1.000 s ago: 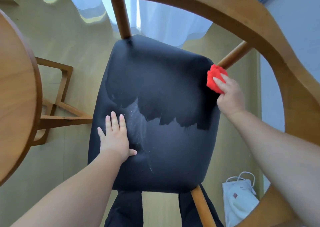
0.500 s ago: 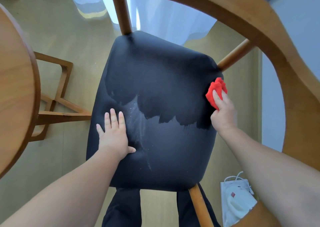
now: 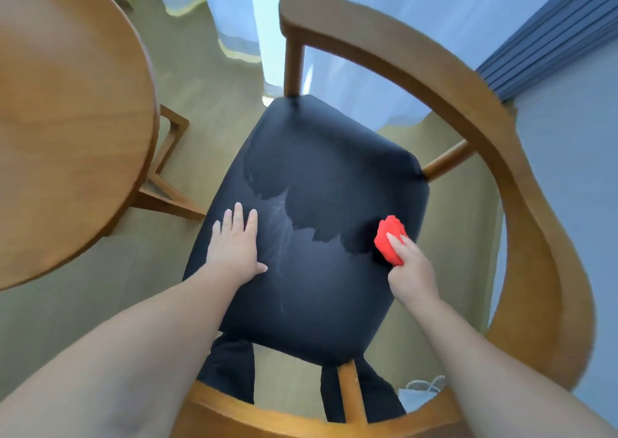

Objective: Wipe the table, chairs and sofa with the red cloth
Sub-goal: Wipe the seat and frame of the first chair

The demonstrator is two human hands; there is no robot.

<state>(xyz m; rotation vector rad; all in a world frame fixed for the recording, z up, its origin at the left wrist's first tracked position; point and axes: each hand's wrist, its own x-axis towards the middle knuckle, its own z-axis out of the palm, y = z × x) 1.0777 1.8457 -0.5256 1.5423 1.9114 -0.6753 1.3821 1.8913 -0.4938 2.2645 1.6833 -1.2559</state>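
Note:
I look straight down on a wooden chair with a curved backrest [image 3: 501,143] and a black padded seat [image 3: 317,156]. The far half of the seat looks darker, and pale streaks run down its middle. My right hand [image 3: 413,272] grips the bunched red cloth [image 3: 389,242] and holds it against the seat near the right edge. My left hand [image 3: 235,247] lies flat on the left side of the seat, fingers straight and spread. The round wooden table [image 3: 67,120] fills the left of the view.
The table's wooden base [image 3: 167,186] stands on the pale floor left of the chair. White curtains [image 3: 240,19] hang beyond the chair. A white bag [image 3: 419,392] lies on the floor at the lower right. A grey wall is on the right.
My right hand has drawn the red cloth from the seat's far right corner toward me along the right edge. The view has shifted, so the table shows more. My left hand stays flat in place.

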